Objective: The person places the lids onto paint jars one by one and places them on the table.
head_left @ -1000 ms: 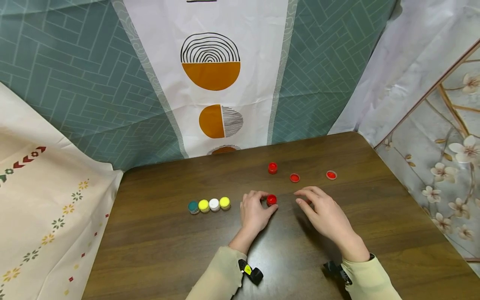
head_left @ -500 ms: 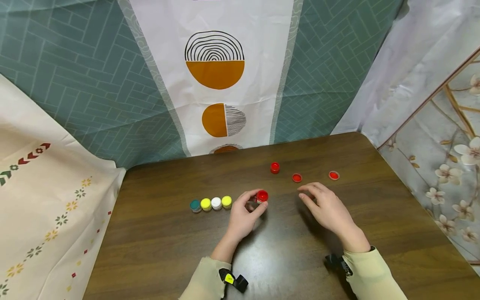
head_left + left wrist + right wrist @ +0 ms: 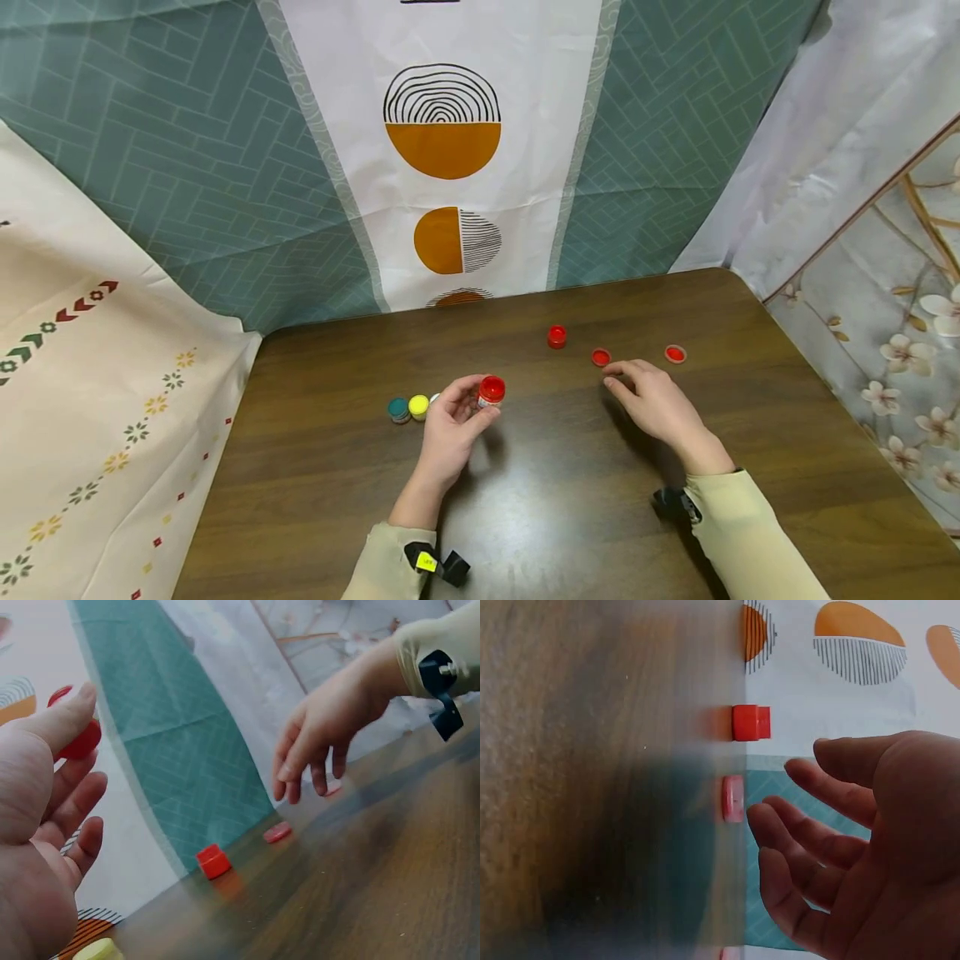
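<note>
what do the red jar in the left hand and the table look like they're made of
The red jar: probably smooth plastic, judging by its glossy red surface, though glass is possible. The table: wood or wood-look laminate, satin, with brown streaked grain and soft reflections.

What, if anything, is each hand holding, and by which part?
Left hand: small, round red jar, gripped by its side. Right hand: nothing.
</note>
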`<control>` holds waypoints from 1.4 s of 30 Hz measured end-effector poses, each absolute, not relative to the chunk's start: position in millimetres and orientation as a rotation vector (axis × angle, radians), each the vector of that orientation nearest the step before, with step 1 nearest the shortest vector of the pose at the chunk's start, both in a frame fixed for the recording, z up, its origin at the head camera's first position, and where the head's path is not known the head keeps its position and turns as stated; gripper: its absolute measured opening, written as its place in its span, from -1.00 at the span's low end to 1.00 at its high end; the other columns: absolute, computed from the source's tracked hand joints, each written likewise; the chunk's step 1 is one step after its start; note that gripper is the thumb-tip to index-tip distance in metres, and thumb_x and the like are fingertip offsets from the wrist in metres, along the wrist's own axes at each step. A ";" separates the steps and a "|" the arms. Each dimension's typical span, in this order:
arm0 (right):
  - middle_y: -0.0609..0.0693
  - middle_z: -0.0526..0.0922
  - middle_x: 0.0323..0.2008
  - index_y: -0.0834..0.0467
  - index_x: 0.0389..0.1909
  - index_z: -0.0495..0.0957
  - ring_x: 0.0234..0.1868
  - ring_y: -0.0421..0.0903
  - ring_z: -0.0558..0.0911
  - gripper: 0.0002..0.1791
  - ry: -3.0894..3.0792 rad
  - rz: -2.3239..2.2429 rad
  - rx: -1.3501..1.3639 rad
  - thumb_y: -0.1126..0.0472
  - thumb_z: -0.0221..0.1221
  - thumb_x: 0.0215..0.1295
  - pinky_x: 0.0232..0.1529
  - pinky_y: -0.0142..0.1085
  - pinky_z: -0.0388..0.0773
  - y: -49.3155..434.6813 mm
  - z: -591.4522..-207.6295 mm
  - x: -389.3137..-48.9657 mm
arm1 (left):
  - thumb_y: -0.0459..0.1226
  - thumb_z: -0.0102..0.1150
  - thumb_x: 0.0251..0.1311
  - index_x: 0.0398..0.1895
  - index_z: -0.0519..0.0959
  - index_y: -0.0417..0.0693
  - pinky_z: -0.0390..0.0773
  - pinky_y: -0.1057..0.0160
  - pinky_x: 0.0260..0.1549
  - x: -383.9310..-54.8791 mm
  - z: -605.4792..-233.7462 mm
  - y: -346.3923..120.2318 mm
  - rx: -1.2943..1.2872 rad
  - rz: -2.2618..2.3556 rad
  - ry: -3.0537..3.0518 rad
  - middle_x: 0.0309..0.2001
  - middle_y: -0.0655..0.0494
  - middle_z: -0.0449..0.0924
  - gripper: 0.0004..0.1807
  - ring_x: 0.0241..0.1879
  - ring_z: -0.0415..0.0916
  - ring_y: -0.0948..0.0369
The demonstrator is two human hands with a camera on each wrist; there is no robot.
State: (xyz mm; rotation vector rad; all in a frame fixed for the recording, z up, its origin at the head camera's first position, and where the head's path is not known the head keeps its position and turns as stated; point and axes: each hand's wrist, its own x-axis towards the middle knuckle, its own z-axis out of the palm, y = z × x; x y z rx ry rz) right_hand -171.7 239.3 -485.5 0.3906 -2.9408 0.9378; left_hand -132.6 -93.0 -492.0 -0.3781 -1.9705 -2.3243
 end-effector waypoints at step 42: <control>0.26 0.60 0.03 0.19 0.20 0.59 0.00 0.26 0.63 -0.63 -3.085 0.673 0.223 0.11 0.31 0.51 -0.08 0.19 0.63 221.2 -500.9 -221.2 | -0.63 0.35 0.21 0.22 0.55 -0.50 0.55 0.33 -0.01 -130.1 -491.6 -96.5 -0.579 -2.347 -1.968 0.02 0.22 0.73 -0.52 -0.06 0.62 0.27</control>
